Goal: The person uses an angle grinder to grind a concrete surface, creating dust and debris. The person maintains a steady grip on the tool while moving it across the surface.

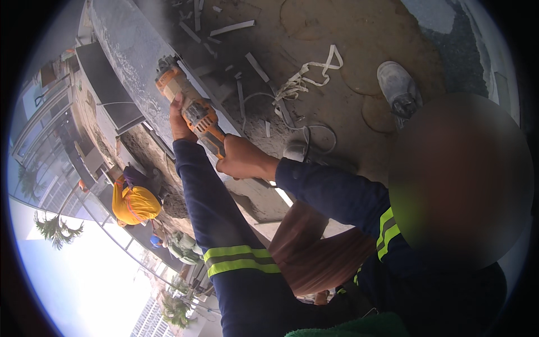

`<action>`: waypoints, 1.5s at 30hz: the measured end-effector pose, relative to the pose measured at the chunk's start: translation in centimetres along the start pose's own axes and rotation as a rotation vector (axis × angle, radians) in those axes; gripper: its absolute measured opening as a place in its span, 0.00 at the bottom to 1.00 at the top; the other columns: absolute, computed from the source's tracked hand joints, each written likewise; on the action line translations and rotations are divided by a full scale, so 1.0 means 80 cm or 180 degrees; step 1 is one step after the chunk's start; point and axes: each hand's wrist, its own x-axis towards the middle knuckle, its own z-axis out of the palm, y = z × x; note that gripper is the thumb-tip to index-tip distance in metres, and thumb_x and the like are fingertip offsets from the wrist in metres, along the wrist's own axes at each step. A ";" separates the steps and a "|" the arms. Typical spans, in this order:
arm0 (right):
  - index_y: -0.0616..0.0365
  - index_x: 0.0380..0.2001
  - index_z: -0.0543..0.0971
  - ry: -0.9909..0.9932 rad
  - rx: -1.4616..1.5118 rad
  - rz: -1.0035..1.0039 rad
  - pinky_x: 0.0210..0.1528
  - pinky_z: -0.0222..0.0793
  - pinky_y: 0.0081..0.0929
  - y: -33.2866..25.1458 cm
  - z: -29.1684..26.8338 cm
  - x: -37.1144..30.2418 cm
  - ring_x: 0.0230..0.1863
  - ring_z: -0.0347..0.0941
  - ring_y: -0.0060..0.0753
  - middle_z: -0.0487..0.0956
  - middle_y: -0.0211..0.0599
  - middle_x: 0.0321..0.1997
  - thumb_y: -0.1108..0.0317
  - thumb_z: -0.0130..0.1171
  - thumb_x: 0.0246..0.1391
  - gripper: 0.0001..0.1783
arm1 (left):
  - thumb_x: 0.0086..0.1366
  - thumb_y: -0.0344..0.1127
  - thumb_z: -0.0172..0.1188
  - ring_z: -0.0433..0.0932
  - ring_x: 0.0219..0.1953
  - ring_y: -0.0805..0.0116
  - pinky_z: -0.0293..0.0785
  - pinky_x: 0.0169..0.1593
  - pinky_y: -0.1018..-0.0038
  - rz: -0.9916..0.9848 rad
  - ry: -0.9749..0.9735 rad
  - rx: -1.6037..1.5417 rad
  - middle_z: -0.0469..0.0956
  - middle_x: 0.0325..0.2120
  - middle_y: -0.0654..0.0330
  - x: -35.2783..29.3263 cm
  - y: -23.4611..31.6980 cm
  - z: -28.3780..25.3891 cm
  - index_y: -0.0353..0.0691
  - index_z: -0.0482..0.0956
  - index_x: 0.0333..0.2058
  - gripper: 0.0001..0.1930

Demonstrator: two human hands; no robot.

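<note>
An orange and grey angle grinder (188, 104), coated in dust, is held in both my hands over the long pale slab (128, 53). My left hand (181, 119) is closed round the grinder's body near its head. Farther back, my right hand (244, 157) wraps round the rear handle. The grinder's head lies along the slab's edge, but whether its disc touches the slab cannot be made out. Both forearms wear dark blue sleeves with yellow-green reflective bands.
Pale cut strips (233, 27) litter the dusty floor beside the slab. A tangled white strap (306, 76) and a looping cable (331, 135) lie near a dusty shoe (397, 84). At left, a person in yellow (136, 205) bends down near another with blue headwear (156, 241).
</note>
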 end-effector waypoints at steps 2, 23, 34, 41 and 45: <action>0.80 0.50 0.73 -0.0009 -0.0015 0.0014 0.31 0.80 0.35 0.000 0.000 -0.002 0.26 0.85 0.40 0.84 0.53 0.32 0.68 0.65 0.56 0.26 | 0.68 0.59 0.65 0.87 0.38 0.55 0.88 0.42 0.58 0.0058 -0.0112 0.0041 0.84 0.39 0.51 0.000 -0.002 -0.005 0.37 0.74 0.57 0.32; 0.79 0.50 0.73 0.0031 0.0037 -0.0018 0.30 0.80 0.36 0.015 0.004 -0.016 0.28 0.86 0.40 0.84 0.53 0.32 0.69 0.64 0.55 0.25 | 0.69 0.59 0.65 0.87 0.40 0.56 0.87 0.44 0.59 -0.0059 0.0003 0.0000 0.84 0.41 0.51 -0.014 -0.018 -0.010 0.37 0.74 0.57 0.32; 0.81 0.40 0.77 -0.0002 0.0550 -0.0037 0.27 0.78 0.39 -0.022 -0.011 0.003 0.25 0.85 0.44 0.84 0.57 0.29 0.74 0.62 0.52 0.17 | 0.68 0.62 0.64 0.87 0.38 0.55 0.88 0.42 0.58 -0.0098 0.0142 0.0300 0.83 0.38 0.52 0.001 0.025 0.016 0.36 0.75 0.55 0.33; 0.76 0.37 0.74 -0.0169 0.0629 -0.0021 0.21 0.71 0.36 -0.037 -0.020 0.029 0.20 0.78 0.34 0.78 0.44 0.23 0.74 0.61 0.54 0.13 | 0.70 0.59 0.65 0.86 0.41 0.58 0.87 0.47 0.57 -0.0123 0.0040 0.0482 0.82 0.41 0.54 0.018 0.050 0.020 0.39 0.73 0.58 0.31; 0.77 0.36 0.75 -0.0142 0.0504 0.0018 0.20 0.71 0.36 -0.040 -0.021 0.032 0.19 0.78 0.34 0.77 0.44 0.23 0.74 0.61 0.54 0.13 | 0.71 0.58 0.64 0.86 0.41 0.58 0.86 0.47 0.57 -0.0158 0.0027 0.0529 0.82 0.41 0.54 0.016 0.053 0.023 0.39 0.73 0.59 0.30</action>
